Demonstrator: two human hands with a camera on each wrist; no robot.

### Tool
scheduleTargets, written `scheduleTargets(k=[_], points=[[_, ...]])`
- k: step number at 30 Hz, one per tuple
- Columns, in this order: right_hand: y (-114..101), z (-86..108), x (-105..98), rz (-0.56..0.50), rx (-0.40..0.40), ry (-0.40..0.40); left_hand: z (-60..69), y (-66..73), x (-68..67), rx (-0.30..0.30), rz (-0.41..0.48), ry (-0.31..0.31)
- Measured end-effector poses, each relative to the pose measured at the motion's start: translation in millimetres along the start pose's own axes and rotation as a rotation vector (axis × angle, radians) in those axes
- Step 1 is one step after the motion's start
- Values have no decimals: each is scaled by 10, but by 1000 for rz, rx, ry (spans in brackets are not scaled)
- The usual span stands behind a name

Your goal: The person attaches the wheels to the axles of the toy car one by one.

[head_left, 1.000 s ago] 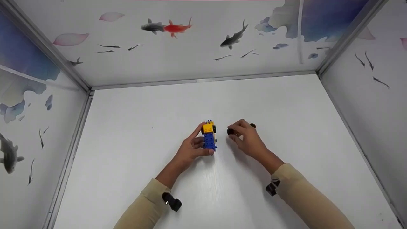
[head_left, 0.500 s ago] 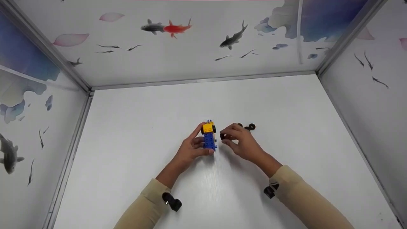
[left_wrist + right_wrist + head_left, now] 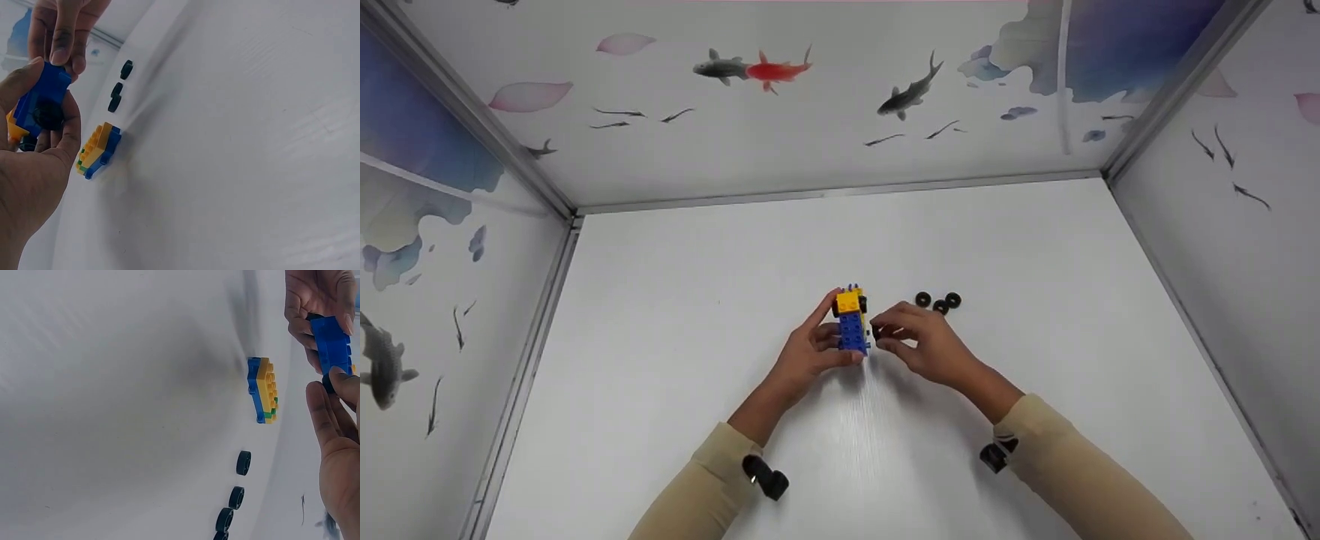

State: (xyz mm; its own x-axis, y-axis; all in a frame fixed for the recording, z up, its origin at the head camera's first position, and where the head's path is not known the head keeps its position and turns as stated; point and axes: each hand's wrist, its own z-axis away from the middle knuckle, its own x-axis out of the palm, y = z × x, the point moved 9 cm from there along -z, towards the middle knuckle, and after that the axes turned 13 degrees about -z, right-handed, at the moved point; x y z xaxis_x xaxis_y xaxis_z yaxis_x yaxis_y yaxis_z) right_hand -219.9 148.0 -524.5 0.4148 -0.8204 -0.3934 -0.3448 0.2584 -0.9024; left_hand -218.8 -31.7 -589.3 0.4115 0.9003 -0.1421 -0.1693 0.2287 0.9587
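A toy car of blue and yellow building blocks (image 3: 852, 330) is held up by my left hand (image 3: 810, 351), thumb at its near end and fingers along its left side. Black wheels sit on the car, one showing in the left wrist view (image 3: 49, 115). My right hand (image 3: 934, 345) pinches a loose black wheel (image 3: 328, 384) between thumb and fingers, right against the car's right side. Whether that wheel is seated on the axle I cannot tell; the fingers partly cover it.
Several loose black wheels (image 3: 922, 299) lie on the white table (image 3: 697, 262), just beyond my right hand. A second yellow, blue and green block piece (image 3: 262, 390) rests on the table below the held car. Printed wall panels (image 3: 825, 150) enclose the table's back and sides.
My right hand has carried a black wheel leftward from the loose wheels to the car's side, leaving the other wheels uncovered. The left hand and the car have stayed almost still.
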Motion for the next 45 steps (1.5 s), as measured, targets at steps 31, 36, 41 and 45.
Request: scheduleTargets(k=[31, 36, 41, 45], points=[[51, 11, 121, -22, 29, -57, -2, -27, -37, -3, -6, 34], [45, 7, 115, -28, 37, -52, 0, -34, -38, -6, -11, 36], [44, 5, 122, -33, 29, -50, -3, -62, -30, -16, -8, 33], [56, 8, 124, -38, 39, -44, -10, -69, -26, -11, 4, 31]])
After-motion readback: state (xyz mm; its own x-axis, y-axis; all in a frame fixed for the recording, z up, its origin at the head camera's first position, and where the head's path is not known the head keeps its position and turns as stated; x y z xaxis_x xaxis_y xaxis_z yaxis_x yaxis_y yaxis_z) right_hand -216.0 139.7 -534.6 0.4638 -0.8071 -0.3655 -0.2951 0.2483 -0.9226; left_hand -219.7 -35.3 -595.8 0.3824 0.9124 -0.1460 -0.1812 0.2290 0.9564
